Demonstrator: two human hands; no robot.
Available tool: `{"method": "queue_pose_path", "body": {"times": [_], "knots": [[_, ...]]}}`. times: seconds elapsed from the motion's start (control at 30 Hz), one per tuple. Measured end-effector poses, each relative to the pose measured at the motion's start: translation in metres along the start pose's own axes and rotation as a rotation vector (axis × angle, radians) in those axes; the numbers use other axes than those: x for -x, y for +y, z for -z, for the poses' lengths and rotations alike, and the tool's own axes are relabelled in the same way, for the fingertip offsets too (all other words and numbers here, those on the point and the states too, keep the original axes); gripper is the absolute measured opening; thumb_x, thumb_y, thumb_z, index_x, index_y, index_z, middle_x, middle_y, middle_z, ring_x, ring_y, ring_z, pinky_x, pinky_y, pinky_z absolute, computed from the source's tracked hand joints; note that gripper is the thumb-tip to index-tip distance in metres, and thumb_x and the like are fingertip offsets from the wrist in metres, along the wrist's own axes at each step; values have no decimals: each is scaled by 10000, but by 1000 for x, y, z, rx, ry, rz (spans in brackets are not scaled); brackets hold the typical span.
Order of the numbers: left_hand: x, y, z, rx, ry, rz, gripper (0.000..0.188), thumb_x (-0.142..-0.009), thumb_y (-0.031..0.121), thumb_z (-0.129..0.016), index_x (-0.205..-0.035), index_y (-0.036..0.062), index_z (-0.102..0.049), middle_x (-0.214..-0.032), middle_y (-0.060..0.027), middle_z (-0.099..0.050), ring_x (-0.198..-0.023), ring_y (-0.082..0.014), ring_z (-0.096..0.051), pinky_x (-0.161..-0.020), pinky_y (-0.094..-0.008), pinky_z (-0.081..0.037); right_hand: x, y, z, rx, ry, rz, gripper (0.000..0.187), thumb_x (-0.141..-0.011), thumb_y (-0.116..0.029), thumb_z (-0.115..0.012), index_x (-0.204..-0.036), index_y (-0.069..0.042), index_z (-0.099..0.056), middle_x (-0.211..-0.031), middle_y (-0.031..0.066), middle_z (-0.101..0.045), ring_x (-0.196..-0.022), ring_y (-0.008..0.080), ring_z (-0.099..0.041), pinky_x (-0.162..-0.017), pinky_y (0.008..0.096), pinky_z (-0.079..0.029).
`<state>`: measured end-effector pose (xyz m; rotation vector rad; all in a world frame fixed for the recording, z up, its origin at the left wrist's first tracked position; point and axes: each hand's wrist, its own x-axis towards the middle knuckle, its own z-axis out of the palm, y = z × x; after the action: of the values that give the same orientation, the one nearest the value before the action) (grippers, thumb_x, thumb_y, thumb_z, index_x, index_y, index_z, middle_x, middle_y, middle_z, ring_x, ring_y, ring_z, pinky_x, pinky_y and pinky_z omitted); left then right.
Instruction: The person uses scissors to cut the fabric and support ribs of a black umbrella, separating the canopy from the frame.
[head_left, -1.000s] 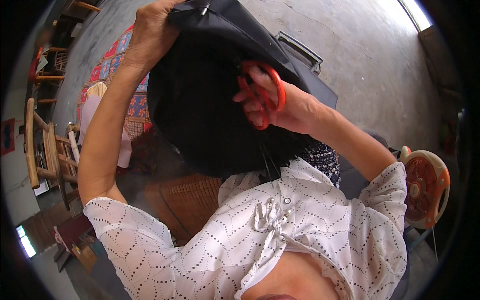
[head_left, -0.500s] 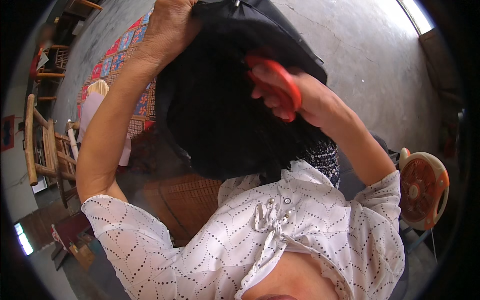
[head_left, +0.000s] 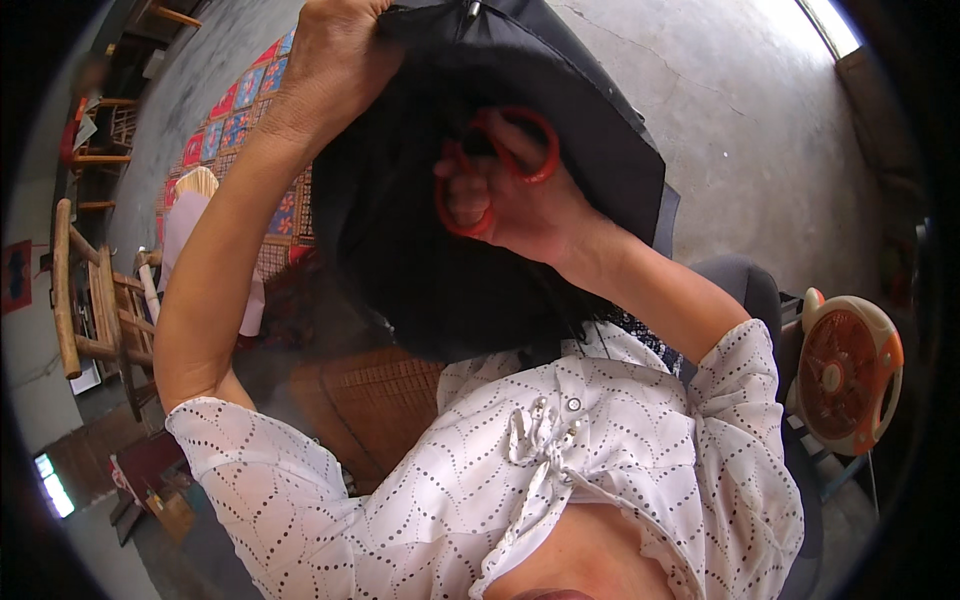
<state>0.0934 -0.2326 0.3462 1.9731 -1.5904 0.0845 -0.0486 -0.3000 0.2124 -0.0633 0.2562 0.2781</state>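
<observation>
A black umbrella (head_left: 400,270) lies spread over my lap, its dark cloth filling the middle of the view; a small metal rib tip shows at its top edge. My left hand (head_left: 335,55) is closed on the far left edge of the cloth, with its fingertips mostly hidden. Red-handled scissors (head_left: 547,165) are in my right hand (head_left: 530,215), whose fingers pass through the handle loops. Those loops are spread apart. Against the black cloth, the blades cannot be made out. Loose black threads (head_left: 580,325) hang at the near edge.
On the right stands an orange and cream fan (head_left: 850,375). A wooden chair (head_left: 100,300) is at the left, near a red and blue patterned cloth (head_left: 225,125). A brown woven surface (head_left: 360,405) lies beside my lap, and grey concrete floor (head_left: 720,110) stretches beyond.
My right hand has moved left across the umbrella with the scissors and turned, and both handle loops now show spread apart. My left hand has stayed nearly in place.
</observation>
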Motion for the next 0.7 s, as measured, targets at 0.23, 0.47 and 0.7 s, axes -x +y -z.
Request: {"method": "queue_pose_path", "body": {"times": [0.23, 0.47, 0.7], "knots": [[0, -6, 5, -9, -16, -66, 126, -765, 11, -585, -877, -10, -640, -803, -198, -637, -780, -260, -676, -669, -326, -484, -13, -1, 5, -76, -142, 46, 486, -894, -449, -583, -991, 26, -568, -694, 12, -517, -590, 96, -451, -572, 203, -382], [-5, 12, 11, -19, -75, 116, 107, -760, 9, -583, -848, -10, -640, -744, -190, -632, -735, -225, -672, -641, -320, -480, -24, -5, 11, -100, -188, 97, 471, -893, -440, -591, -1002, 17, -565, -700, 17, -538, -609, 92, -457, -575, 202, -390], [-2, 6, 7, -17, -12, 43, 137, -762, 5, -589, -881, -1, -655, -781, -175, -654, -765, -216, -676, -668, -312, -489, -29, -6, 6, -99, -190, 119, 485, -878, -458, -603, -1022, 3, -560, -801, 50, -583, -610, 104, -459, -584, 205, -400]]}}
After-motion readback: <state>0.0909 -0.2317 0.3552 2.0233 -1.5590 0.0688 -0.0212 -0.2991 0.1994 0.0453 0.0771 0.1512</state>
